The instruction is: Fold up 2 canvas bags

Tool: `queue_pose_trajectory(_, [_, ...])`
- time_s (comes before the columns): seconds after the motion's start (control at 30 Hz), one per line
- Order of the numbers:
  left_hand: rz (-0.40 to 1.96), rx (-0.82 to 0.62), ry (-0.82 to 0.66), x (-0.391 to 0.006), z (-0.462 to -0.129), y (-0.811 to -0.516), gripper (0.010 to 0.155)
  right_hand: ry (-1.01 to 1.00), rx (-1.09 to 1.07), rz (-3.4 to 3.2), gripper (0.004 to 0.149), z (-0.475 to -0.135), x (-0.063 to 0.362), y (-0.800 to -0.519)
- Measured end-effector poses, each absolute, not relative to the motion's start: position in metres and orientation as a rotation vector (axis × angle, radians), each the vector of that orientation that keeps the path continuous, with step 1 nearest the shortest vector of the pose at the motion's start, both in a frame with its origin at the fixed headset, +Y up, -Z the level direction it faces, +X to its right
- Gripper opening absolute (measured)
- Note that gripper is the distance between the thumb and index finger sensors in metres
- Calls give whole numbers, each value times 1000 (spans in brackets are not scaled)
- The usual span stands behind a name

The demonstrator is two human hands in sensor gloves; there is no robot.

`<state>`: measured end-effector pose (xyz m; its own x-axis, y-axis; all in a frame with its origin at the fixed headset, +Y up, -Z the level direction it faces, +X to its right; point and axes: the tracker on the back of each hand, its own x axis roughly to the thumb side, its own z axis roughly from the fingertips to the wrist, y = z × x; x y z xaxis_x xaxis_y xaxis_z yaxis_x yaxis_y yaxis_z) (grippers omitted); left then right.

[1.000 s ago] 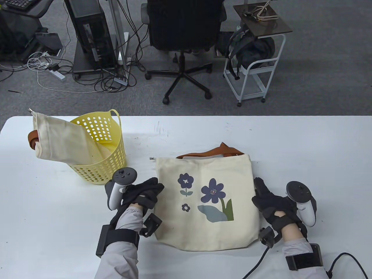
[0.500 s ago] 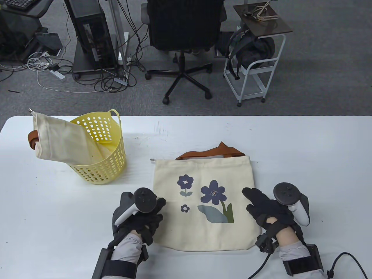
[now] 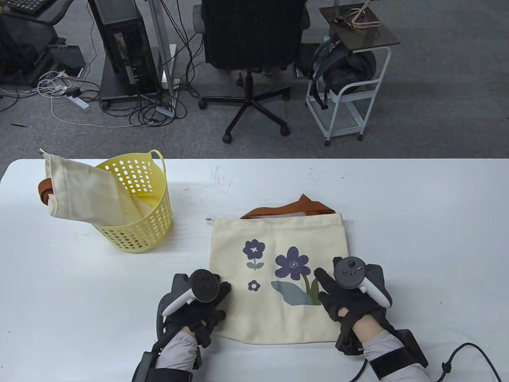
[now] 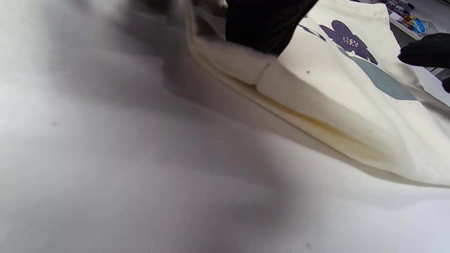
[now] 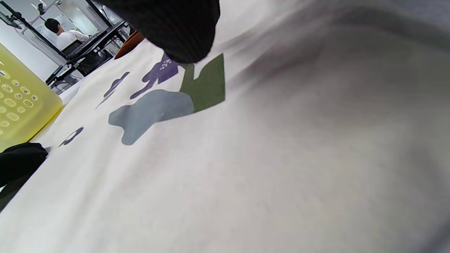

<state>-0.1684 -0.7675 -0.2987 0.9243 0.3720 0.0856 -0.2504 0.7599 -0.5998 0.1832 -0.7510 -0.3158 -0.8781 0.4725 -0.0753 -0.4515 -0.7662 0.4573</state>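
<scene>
A cream canvas bag with printed purple flowers (image 3: 274,246) lies flat at the table's middle, its brown handles (image 3: 294,209) at the far edge. My left hand (image 3: 206,306) rests over the bag's near left edge. In the left wrist view its fingers (image 4: 267,24) sit on the bag (image 4: 351,91); whether they pinch it is hidden. My right hand (image 3: 338,294) lies flat, fingers spread, on the bag's near right part. A fingertip (image 5: 175,28) touches the print on the bag (image 5: 211,158) in the right wrist view. A second, plain cream bag (image 3: 79,191) hangs out of a yellow basket (image 3: 135,234).
The basket stands at the table's left, with the plain bag's brown handle (image 3: 43,191) drooping over its left side. Beyond the table's far edge are an office chair (image 3: 250,47), a white cart (image 3: 350,91) and cables on the floor.
Both hands have moved toward me and inward. The left went from the bag's left edge to its near left corner. The right slid from beside the bag onto its near right part.
</scene>
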Motion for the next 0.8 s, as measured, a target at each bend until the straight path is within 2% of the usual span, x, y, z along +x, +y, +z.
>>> queue_pose_trajectory(0.1, [337, -628, -209, -168, -300, -767, 72, 711, 33, 2572, 65, -338, 168, -742])
queue_pose_trajectory(0.27, [333, -629, -208, -167, -301, -767, 72, 741, -25, 2660, 64, -396, 133, -731])
queue_pose_trajectory(0.37, [336, -630, -208, -167, -301, -767, 72, 737, -5, 2782, 63, -427, 106, -733])
queue_pose_trajectory(0.57, [340, -635, -210, -166, -302, -766, 72, 680, 67, 3041, 61, -461, 59, -749])
queue_pose_trajectory(0.7, [327, -641, -204, -166, -302, -765, 72, 657, -127, 3218, 62, -478, 52, -760])
queue_pose_trajectory(0.8, [323, -643, -198, -166, -303, -765, 72, 580, -289, 3323, 63, -491, 65, -761])
